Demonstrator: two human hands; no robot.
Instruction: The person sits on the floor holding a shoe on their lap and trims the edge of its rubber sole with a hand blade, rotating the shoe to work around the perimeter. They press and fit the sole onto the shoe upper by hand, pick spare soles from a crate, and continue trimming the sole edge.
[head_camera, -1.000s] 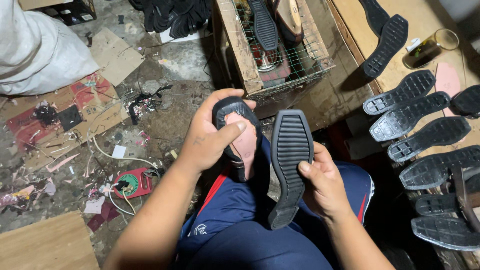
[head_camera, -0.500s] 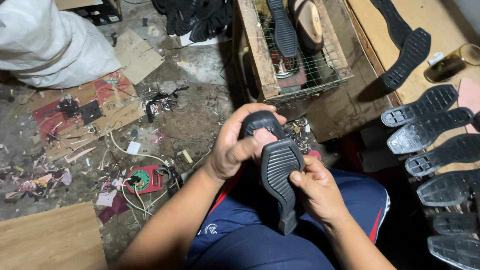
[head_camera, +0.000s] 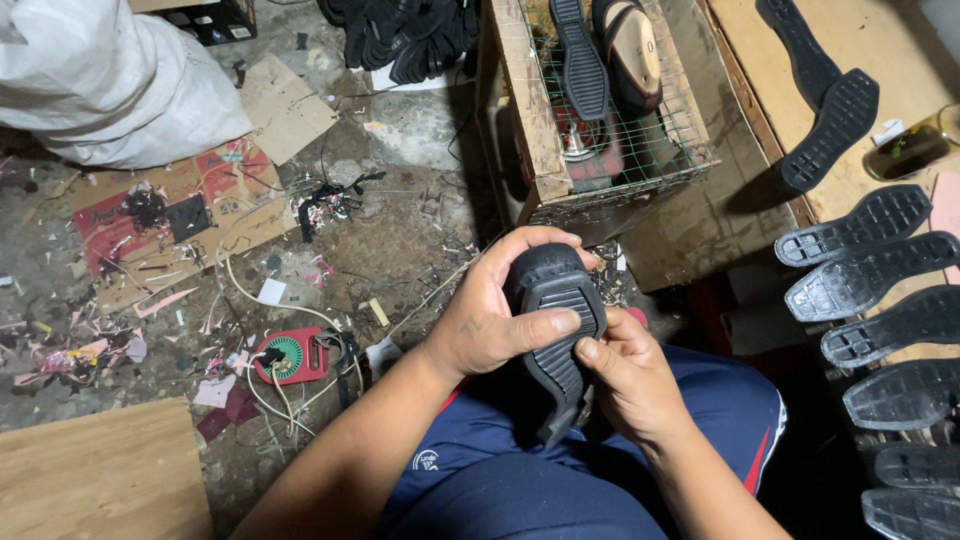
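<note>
Down over the lap, both hands grip a black rubber shoe sole (head_camera: 558, 335): the left hand (head_camera: 495, 320) wraps around its rounded end, thumb across the tread, while the right hand (head_camera: 625, 375) closes on its lower edge.

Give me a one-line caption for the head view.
Both hands, left hand and right hand, press a black shoe sole together above the lap.

Black rubber sole (head_camera: 556, 330), ribbed tread facing up, pressed onto a shoe, held upright above the blue lap, toe end topmost, just below the wire crate (head_camera: 600, 150). Gripped from both sides.
</note>
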